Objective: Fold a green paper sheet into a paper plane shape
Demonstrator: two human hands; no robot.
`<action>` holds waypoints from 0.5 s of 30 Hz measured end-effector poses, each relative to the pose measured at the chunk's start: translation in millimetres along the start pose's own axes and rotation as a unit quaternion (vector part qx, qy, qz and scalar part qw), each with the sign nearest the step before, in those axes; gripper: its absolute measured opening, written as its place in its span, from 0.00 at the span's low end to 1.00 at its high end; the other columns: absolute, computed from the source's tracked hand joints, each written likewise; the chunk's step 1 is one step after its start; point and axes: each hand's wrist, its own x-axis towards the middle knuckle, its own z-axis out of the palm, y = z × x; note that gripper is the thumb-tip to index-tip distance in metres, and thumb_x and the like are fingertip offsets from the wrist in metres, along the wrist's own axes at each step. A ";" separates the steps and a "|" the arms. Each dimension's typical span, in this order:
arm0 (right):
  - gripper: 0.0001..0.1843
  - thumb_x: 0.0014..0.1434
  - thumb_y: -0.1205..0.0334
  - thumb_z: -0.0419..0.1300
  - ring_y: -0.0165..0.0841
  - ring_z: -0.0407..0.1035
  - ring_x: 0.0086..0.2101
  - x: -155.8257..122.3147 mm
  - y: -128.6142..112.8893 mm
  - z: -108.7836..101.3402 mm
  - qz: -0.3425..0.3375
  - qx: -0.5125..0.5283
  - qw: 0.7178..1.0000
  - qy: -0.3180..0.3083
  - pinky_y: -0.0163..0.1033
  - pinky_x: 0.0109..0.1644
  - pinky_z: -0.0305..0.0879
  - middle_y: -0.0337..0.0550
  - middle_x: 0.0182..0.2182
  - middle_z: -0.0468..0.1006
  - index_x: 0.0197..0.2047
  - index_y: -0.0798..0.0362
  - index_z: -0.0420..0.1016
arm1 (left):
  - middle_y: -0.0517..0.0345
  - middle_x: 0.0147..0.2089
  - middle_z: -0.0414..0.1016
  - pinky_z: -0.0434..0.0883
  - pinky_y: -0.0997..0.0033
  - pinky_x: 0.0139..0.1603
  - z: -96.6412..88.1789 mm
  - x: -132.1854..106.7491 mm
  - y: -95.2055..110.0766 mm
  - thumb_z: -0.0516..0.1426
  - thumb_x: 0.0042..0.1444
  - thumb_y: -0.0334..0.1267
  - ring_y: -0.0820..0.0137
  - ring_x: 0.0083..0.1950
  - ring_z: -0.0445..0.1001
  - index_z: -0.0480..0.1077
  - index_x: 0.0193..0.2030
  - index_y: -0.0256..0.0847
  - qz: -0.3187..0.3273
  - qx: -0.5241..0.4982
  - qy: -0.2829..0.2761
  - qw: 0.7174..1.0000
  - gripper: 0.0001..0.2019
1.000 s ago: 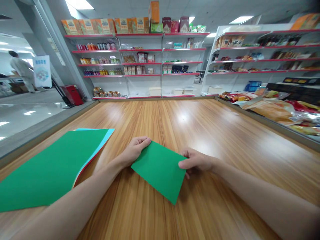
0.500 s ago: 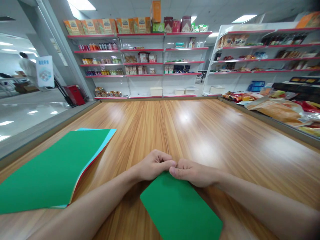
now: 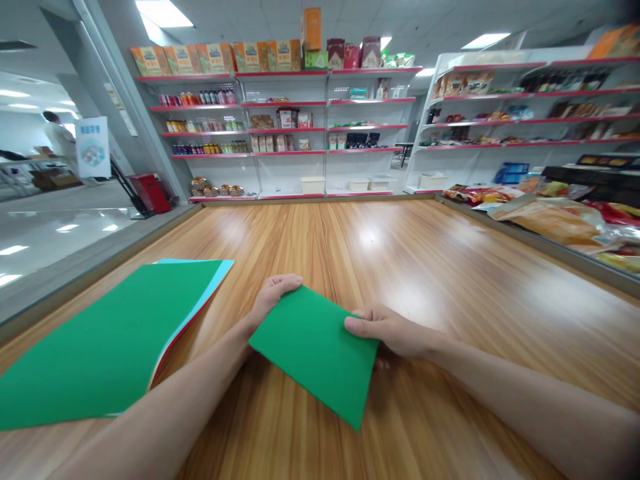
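Holding a green sheet (image 3: 315, 350) by two of its corners, both hands are closed on the paper: the left hand (image 3: 273, 297) curls its fingers over the far corner, and the right hand (image 3: 385, 330) pinches the right corner with the thumb on top. The sheet is low over the near middle of the wooden table (image 3: 400, 253), turned like a diamond, so one corner points toward the person and its edges run slanted to the table edge. A shadow shows under its right edge, but I cannot tell if the near corner touches the wood. To the left, well apart from the sheet, lies a stack of coloured paper (image 3: 100, 347) with a green page on top and blue and red edges showing beside it. Beyond the hands the table is bare wood up to the shelves (image 3: 310, 133). Along the right edge of the table lie snack bags (image 3: 545, 217), far from the right hand
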 end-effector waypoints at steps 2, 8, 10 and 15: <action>0.27 0.53 0.37 0.59 0.23 0.57 0.12 4.9 5.2 -8.5 -0.011 0.059 0.989 0.135 0.29 0.13 0.49 0.34 0.14 0.67 0.24 0.54 0.65 | 0.67 0.16 0.57 0.54 0.77 0.18 -6.5 5.4 -2.4 0.64 0.42 0.47 0.78 0.18 0.56 0.59 0.19 0.39 0.014 -0.021 0.061 0.998 0.20; 0.26 0.50 0.42 0.65 0.22 0.52 0.14 17.9 18.3 -26.3 -0.123 0.149 0.897 0.397 0.29 0.15 0.47 0.30 0.13 0.59 0.20 0.53 0.59 | 0.60 0.24 0.70 0.65 0.76 0.26 -0.7 6.3 -15.0 0.63 0.48 0.52 0.74 0.25 0.67 0.69 0.27 0.35 0.035 0.019 -0.032 0.999 0.20; 0.24 0.52 0.43 0.63 0.22 0.52 0.14 18.6 20.7 -27.1 -0.140 0.145 0.894 0.401 0.30 0.15 0.47 0.30 0.14 0.59 0.22 0.53 0.61 | 0.57 0.26 0.73 0.68 0.75 0.27 3.7 5.5 -18.8 0.63 0.49 0.53 0.72 0.27 0.71 0.71 0.30 0.33 0.020 0.076 -0.067 0.995 0.20; 0.21 0.55 0.43 0.61 0.24 0.60 0.15 14.1 18.9 -23.9 -0.104 0.032 0.957 0.270 0.29 0.15 0.51 0.37 0.17 0.72 0.31 0.55 0.66 | 0.61 0.18 0.68 0.65 0.76 0.13 5.1 5.8 -23.1 0.57 0.54 0.56 0.73 0.15 0.68 0.65 0.27 0.36 0.026 0.109 -0.038 0.993 0.22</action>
